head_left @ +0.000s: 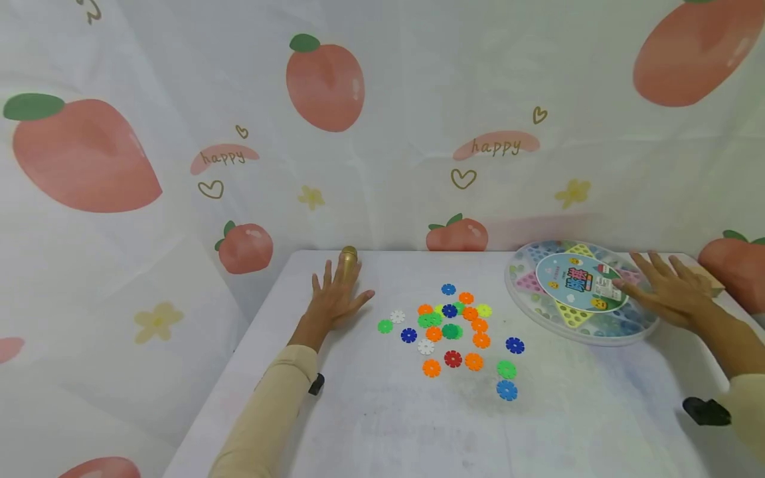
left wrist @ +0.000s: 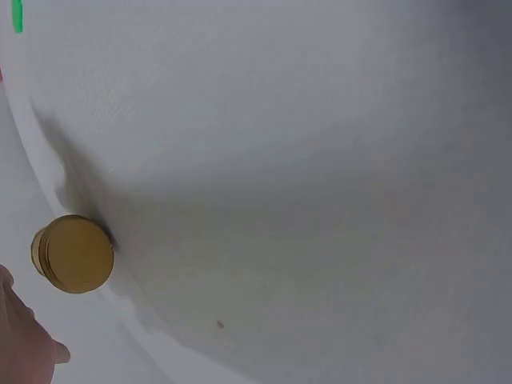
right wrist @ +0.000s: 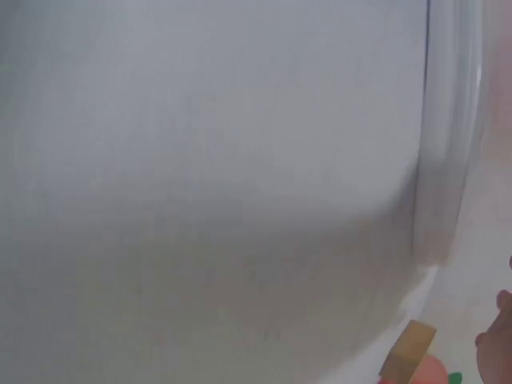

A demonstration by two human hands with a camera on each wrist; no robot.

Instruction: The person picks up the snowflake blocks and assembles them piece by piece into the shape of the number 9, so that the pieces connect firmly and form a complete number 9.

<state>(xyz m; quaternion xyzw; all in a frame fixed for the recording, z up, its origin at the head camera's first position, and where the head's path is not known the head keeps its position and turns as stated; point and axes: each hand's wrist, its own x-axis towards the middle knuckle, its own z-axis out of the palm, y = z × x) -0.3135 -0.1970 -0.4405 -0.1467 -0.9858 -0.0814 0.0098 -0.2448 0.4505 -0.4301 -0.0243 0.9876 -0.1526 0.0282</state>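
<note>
My left hand is at the table's left side, fingers spread and straight. Just behind its fingers is a gold cylinder with a round end; whether they touch cannot be told. In the left wrist view the cylinder appears apart from the hand. On the right, my right hand spreads its fingers over the right edge of a round, clear-covered Chinese checkers set. Contact with the cover is unclear. Colourful notched plastic discs lie scattered between the hands. Neither hand holds anything.
A small wooden block sits behind the right hand at the table's right edge. The white table meets a peach-printed cloth hanging at the back and left.
</note>
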